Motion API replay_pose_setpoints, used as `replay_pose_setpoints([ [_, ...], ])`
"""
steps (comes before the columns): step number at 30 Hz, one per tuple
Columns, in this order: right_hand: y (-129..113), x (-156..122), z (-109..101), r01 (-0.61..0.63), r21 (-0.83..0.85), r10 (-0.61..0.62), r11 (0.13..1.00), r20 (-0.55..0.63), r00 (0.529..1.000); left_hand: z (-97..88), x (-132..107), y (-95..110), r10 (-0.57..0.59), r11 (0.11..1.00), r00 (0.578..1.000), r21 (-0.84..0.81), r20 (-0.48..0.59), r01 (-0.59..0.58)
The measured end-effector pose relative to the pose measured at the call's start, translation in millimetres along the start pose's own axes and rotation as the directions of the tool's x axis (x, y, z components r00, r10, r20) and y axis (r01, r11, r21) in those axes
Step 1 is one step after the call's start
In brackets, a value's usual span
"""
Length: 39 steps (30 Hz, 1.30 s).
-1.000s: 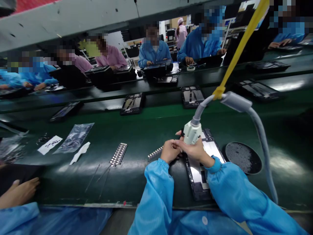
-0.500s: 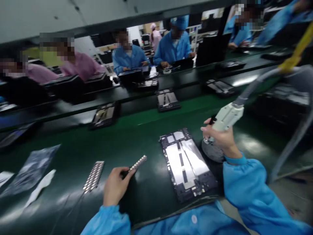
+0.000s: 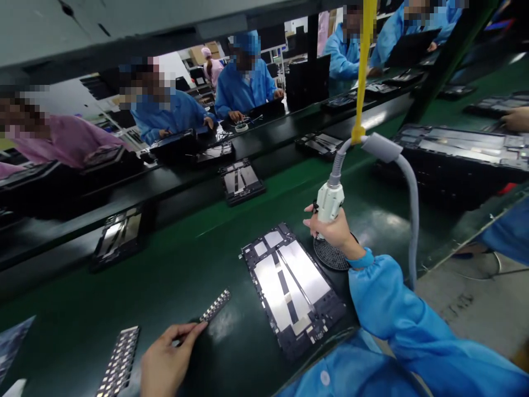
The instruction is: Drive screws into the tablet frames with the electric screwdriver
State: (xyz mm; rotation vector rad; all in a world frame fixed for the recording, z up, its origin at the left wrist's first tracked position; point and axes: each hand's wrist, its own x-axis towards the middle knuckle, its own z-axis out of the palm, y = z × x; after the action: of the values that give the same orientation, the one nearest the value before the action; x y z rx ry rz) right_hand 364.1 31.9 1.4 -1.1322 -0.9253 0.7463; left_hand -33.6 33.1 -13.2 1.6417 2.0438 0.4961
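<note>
My left hand (image 3: 169,355) pinches one end of a narrow strip (image 3: 215,306) lined with small light pieces, held above the green bench. A wider sheet (image 3: 119,361) with several rows of similar pieces lies to the left of that hand. My right hand (image 3: 334,229) is wrapped round a white hand tool (image 3: 329,201) fed by a grey hose (image 3: 409,182). Its lower end is over a round black mesh dish (image 3: 330,255). Between my hands lies an opened tablet-like device (image 3: 285,289), with silver panels and a dark frame; neither hand touches it.
A yellow strap (image 3: 363,77) holds up the hose. Similar opened devices (image 3: 242,182) lie along the bench's far side. A stack of them (image 3: 463,146) stands at right. Co-workers (image 3: 248,82) sit across the line. Plastic film (image 3: 14,344) lies at left.
The view has swung to the right, so the bench items appear further left. My left hand still pinches the strip, and my right hand still grips the tool over the dish.
</note>
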Motion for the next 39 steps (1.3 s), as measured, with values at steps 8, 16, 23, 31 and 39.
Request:
replay_pose_setpoints([
  [8,2.9,-1.6,0.7,-0.016,-0.02,0.016,1.0,-0.002,1.0,12.0,-8.4,-24.6,-0.04,0.979,0.99,-0.203,-0.137,0.012],
  [16,4.7,-2.1,1.4,-0.001,-0.046,0.001,0.999,0.007,1.0,27.4,-21.2,4.3,-0.002,0.943,0.885,-0.296,-0.466,-0.153],
  [23,-9.4,-7.2,1.3,0.102,-0.053,-0.103,0.993,-0.031,0.994,85.0,-15.3,49.8,0.215,0.853,0.95,-0.429,-0.227,-0.295],
  [31,-45.5,-35.7,81.9,0.045,0.159,-0.08,0.986,0.224,0.971,101.4,-26.3,70.5,0.423,0.834,0.898,-0.334,-0.12,-0.438],
  [39,-12.7,-34.7,136.0,-0.032,-0.028,0.039,0.999,0.333,0.942,91.1,-24.7,50.6,0.277,0.823,0.93,-0.441,-0.24,-0.358],
])
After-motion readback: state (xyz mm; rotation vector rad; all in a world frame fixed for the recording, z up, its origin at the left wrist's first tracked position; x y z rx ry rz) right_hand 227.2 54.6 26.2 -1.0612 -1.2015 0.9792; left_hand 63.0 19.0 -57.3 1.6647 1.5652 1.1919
